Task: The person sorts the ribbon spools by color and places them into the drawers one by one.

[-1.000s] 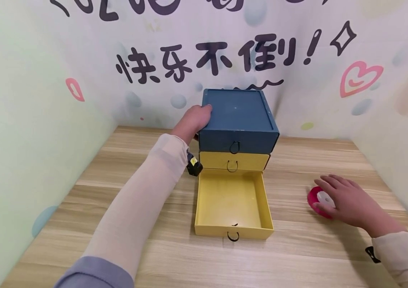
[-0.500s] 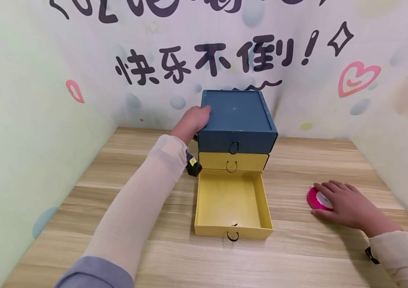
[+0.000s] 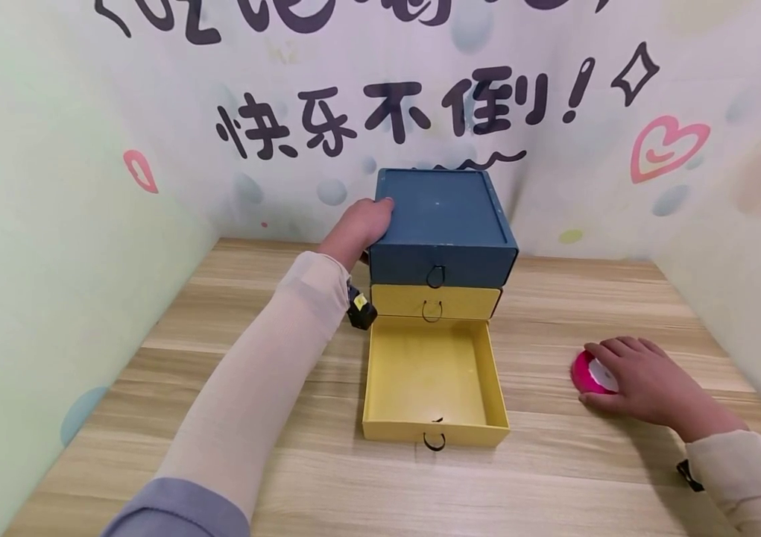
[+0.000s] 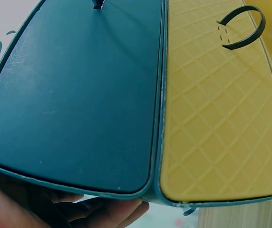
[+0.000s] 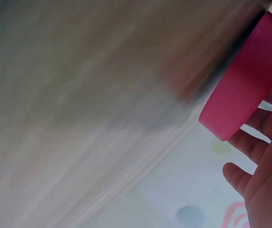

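Observation:
A small drawer cabinet [image 3: 440, 209] stands at the back of the table, with a blue top drawer [image 3: 443, 266] and a yellow middle drawer [image 3: 437, 301] closed. Its lowest yellow drawer [image 3: 430, 373] is pulled out, with nothing seen inside. My left hand [image 3: 360, 226] grips the cabinet's upper left side, thumb over the top edge; the fingers [image 4: 112, 211] show beside it in the left wrist view. At the right, my right hand [image 3: 648, 384] holds a pink ribbon roll [image 3: 586, 373] with a white centre, fingers over it and thumb at its near side.
The wooden table [image 3: 273, 462] meets a printed backdrop [image 3: 326, 60] behind and at both sides. Thin black pull loops [image 3: 434, 441] stick out from the drawer fronts.
My right hand has come down onto the ribbon roll and its fingers have closed in around it. The left hand and cabinet stay in place.

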`<state>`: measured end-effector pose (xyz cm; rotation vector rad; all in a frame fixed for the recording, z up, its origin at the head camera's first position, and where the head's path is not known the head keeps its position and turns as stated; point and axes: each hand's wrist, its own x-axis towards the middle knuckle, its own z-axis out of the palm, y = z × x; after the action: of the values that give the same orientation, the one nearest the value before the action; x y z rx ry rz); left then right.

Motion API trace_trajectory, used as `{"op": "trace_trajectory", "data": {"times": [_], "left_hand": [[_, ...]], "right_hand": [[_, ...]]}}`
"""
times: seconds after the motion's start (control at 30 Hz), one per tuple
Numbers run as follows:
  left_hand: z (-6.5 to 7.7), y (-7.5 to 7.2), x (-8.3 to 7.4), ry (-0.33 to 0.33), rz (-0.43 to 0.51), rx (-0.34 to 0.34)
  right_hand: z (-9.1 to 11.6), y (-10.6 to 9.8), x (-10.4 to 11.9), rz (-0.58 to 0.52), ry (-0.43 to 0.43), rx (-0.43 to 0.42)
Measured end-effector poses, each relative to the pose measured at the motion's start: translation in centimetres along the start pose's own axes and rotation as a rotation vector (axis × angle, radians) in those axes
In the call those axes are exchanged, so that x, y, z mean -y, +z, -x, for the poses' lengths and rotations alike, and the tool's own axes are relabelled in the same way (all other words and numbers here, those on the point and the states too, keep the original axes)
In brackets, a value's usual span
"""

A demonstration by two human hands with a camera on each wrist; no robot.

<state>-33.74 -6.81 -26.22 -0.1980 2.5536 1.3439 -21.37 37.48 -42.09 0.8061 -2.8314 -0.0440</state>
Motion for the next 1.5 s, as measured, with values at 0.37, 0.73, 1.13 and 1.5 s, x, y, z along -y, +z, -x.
{"op": "trace_trajectory", "data": {"times": [0.37,0.73,1.13,1.5], "left_hand": [[0.0,-0.1,-0.2,-0.003,0.001,0.002],[0.2,0.1,-0.3,-0.011,0.007,0.001],[0.4,0.0,-0.3,-0.016,0.006,0.004],[0.3,0.0,-0.3,-0.021,-0.001,-0.001]], "right_hand": [[-1.4,-2.1,1.4,0.077,-0.144,-0.134],[-3.0,-5.3,4.8,0.122,-0.26,-0.177],[-4.2,-7.2,7.8,0.127,-0.341,-0.231],[-5.9,-8.5,10.5,0.158,-0.415,-0.233]]}}
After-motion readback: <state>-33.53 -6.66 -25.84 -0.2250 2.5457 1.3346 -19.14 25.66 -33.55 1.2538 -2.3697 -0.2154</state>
